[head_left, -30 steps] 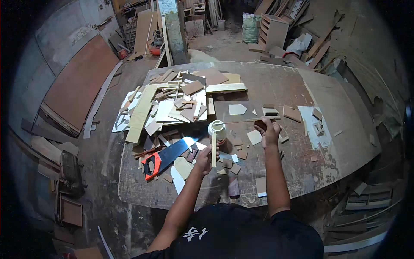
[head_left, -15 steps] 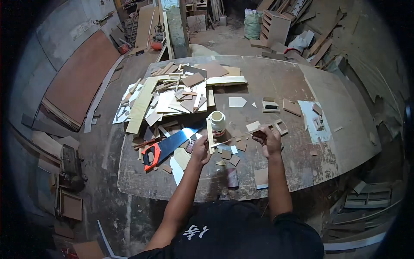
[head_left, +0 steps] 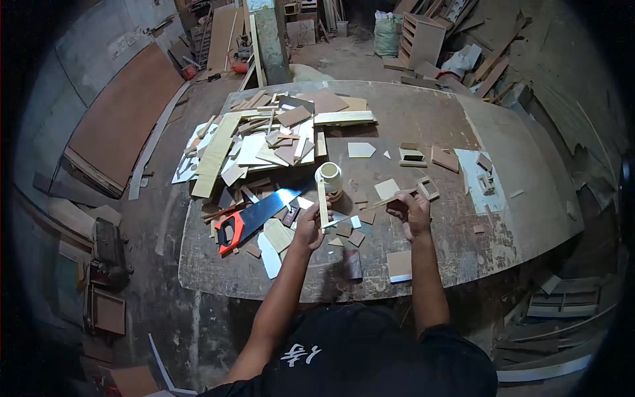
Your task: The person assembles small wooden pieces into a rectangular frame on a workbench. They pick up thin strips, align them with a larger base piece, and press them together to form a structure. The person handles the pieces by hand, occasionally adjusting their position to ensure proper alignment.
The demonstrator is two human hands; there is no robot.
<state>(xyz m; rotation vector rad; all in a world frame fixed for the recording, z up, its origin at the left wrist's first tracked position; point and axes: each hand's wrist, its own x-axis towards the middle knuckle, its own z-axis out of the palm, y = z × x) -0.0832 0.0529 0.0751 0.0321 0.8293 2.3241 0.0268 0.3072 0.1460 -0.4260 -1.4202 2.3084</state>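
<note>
Over the near part of the worktable (head_left: 456,248), my left hand (head_left: 309,229) is closed around a narrow pale wood strip (head_left: 322,198) tilted nearly upright. A thin stick (head_left: 377,202) is pinched in my right hand (head_left: 411,215), and it slants left with its far end close to the foot of the strip. Whether the two touch I cannot tell. Just behind the strip stands an open white jar (head_left: 330,173), partly covered by it. Small flat wood pieces (head_left: 344,229) lie between my hands. A little wooden frame (head_left: 428,188) rests beyond my right hand.
A handsaw (head_left: 254,217) with an orange handle lies left of my left hand. Behind it, offcuts and boards (head_left: 264,142) are heaped. Small wooden assemblies (head_left: 412,156) and a white sheet (head_left: 473,173) are at right. A square board piece (head_left: 399,266) sits near the front edge.
The view has shifted slightly, so the table's things sit a little higher and further left. Both hands keep their grips; the stick's angle is slightly different.
</note>
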